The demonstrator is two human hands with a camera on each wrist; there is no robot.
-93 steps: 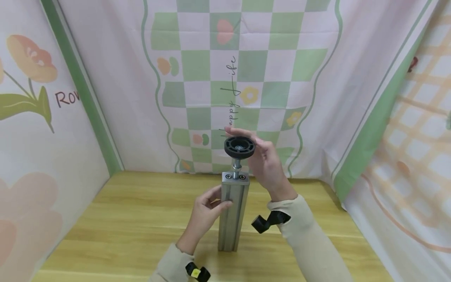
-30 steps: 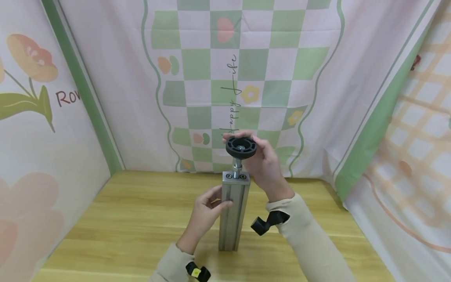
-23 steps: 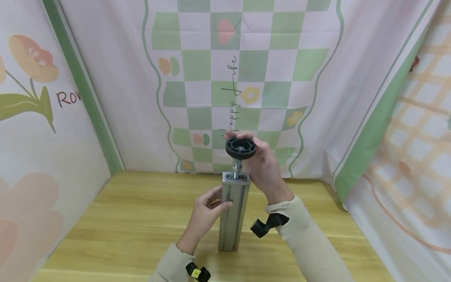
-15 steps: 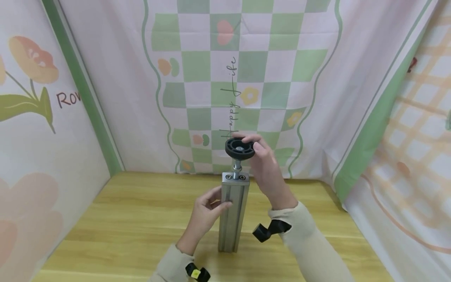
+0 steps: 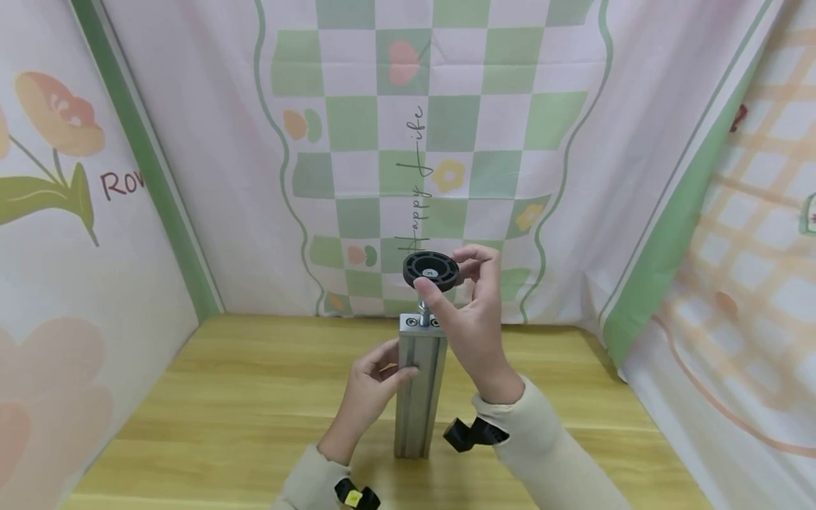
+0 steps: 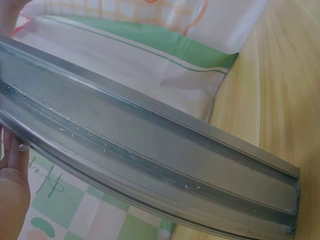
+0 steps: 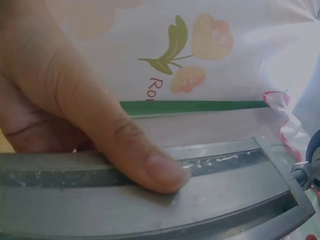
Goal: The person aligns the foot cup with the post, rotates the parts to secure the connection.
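Observation:
An aluminium profile stands upright on the table, its end plate on top. From that plate rises a threaded bolt with a nut, carrying a black round leveling foot. My left hand grips the upper part of the profile from the left, the thumb on its near face and fingers behind. My right hand pinches the foot's rim, thumb at the near side and fingers curled at the right. The right thumb and wrist hide part of the bolt and plate.
The wooden table extends around the profile. Printed curtains rise on three sides, with a green checked one close behind. A black band circles the right sleeve, and another band the left.
My right hand has come from behind the foot round to its right and near side, the thumb now on the near rim. My left hand and the profile hold their place.

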